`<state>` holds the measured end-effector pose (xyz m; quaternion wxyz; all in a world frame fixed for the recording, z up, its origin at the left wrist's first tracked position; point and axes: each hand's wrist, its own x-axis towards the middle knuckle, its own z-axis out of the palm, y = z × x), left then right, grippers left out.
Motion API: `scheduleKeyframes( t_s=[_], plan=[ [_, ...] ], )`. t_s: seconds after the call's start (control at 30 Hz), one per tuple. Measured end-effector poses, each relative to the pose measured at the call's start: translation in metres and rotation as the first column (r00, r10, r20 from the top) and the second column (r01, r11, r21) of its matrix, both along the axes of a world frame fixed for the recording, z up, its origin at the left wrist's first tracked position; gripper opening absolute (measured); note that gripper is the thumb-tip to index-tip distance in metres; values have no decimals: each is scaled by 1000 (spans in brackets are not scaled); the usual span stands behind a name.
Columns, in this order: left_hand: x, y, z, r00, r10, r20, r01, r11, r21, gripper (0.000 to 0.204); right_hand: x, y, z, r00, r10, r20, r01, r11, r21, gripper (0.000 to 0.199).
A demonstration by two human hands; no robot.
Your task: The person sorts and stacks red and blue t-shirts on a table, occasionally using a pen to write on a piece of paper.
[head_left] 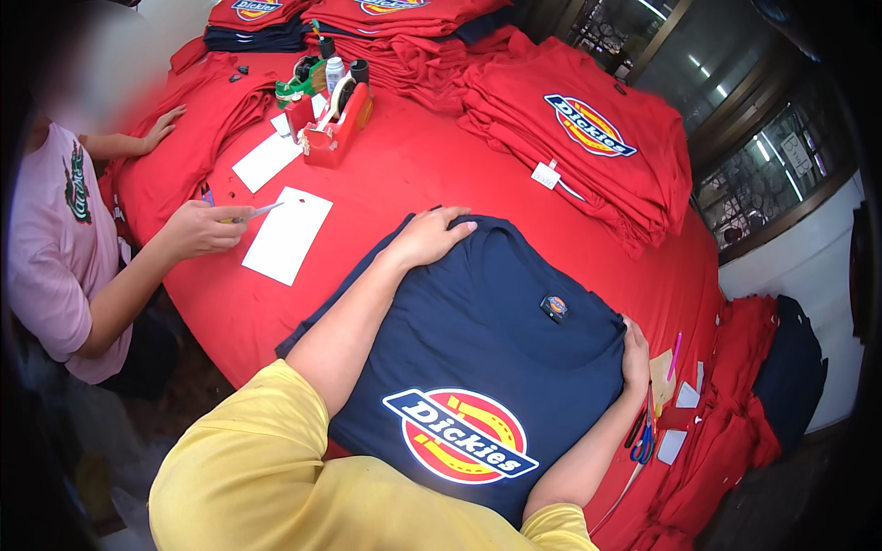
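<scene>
A navy T-shirt (514,285) with a red, yellow and white chest print lies spread in front of me, its collar and neck label toward the far side. My left hand (432,236) rests on its far left shoulder, fingers stretched along the edge and thumb apart. Against the right shoulder edge lies my right hand (635,356), its fingers extended along the cloth and partly hidden. Neither hand lifts the shirt. Whether more garments lie under it, I cannot tell.
At left, a person in a pink shirt holds a thin pointed tool (266,210) over white paper (288,236). Beyond stands a red tape dispenser (336,129). Folded red T-shirts (514,101) are stacked at far right. Blue-handled scissors (643,447) lie beside my right forearm.
</scene>
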<state>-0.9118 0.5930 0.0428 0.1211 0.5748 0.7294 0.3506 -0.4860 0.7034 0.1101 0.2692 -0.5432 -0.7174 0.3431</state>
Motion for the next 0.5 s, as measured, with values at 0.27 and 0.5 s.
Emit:
scheduleKeyframes(
  t_s=[0.27,0.5],
  plan=[
    [-36,35,-130,800,172,-574,-6,960,279,58,-6,12,-6,999,32,-7,-32,999,-17,51],
    [-1,-19,19,998,5,58,-4,1000,-20,57,-1,12,-9,998,41,-54,-43,999,-30,50]
  ],
)
